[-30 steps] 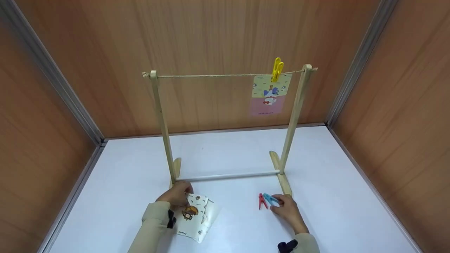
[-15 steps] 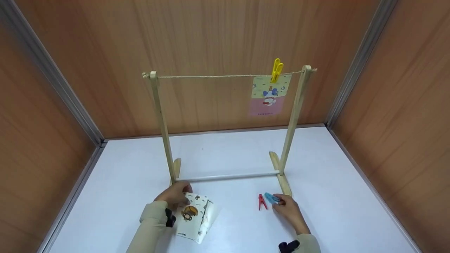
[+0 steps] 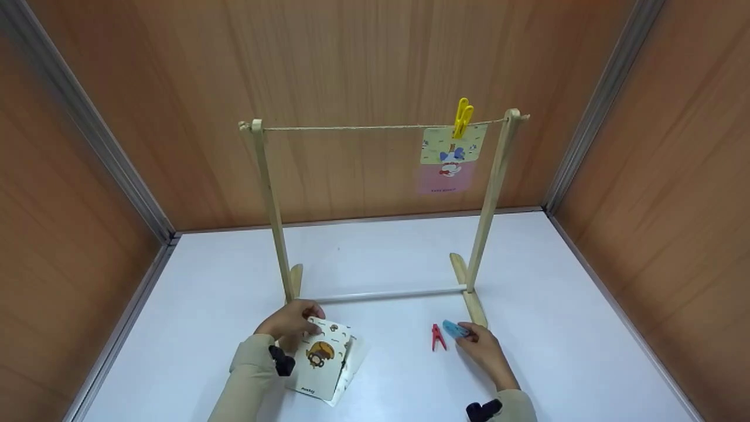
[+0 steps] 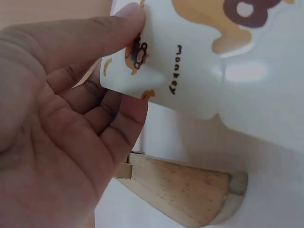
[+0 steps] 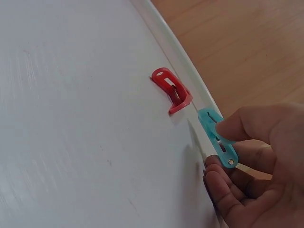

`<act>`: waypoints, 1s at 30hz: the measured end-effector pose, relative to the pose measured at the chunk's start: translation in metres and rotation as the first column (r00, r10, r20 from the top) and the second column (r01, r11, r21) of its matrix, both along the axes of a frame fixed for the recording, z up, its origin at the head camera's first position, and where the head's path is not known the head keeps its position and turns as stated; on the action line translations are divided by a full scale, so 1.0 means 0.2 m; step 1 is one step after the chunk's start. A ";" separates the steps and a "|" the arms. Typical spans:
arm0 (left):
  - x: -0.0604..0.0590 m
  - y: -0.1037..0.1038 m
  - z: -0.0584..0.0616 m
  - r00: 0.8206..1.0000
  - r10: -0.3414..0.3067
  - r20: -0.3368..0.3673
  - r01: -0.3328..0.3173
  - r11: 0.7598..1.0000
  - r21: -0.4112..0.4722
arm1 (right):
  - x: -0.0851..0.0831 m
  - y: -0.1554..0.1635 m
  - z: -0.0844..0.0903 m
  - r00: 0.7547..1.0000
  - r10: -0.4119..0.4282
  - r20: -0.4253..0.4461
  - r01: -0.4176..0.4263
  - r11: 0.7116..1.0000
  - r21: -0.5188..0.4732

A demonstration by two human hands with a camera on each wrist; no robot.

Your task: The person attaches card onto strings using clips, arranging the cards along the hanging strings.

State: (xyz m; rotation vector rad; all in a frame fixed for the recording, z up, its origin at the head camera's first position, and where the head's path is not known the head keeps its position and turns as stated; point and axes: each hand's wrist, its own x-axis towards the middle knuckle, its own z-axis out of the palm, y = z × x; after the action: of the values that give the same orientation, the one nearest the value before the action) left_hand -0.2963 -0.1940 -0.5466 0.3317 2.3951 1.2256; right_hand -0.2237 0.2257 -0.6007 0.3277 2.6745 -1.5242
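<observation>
We see a white card (image 3: 319, 358) with a big brown monkey, small pictures around it and the word "monkey" in black. It sits at a slant over more white paper (image 3: 355, 358). Our left hand (image 3: 291, 322) pinches its top end, thumb on the front. Our right hand (image 3: 483, 350) pinches a light blue peg (image 3: 455, 329), tipped sideways. Just beside it, not touching, a red peg (image 3: 438, 337) is on the white table (image 3: 387, 363), legs spread.

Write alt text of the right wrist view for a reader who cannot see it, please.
The person's right-hand grip pinches a turquoise clothespin; close by, a red clothespin lies on a white tabletop.
</observation>
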 end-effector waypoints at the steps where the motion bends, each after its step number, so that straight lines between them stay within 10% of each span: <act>1: 0.00 0.00 0.00 1.000 -0.007 0.005 0.007 1.000 0.020 | 0.00 0.00 0.00 1.000 -0.003 0.000 0.003 1.000 -0.003; 30: -0.01 0.12 0.12 0.989 0.042 0.144 -0.089 0.936 0.341 | -0.04 -0.01 0.11 0.996 -0.087 -0.012 0.080 0.956 -0.282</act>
State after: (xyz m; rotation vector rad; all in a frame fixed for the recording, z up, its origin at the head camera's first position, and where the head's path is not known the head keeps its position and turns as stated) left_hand -0.2982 -0.1708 -0.5236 0.2649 2.0851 1.6508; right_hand -0.2311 0.2236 -0.5791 0.4121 2.4402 -1.9143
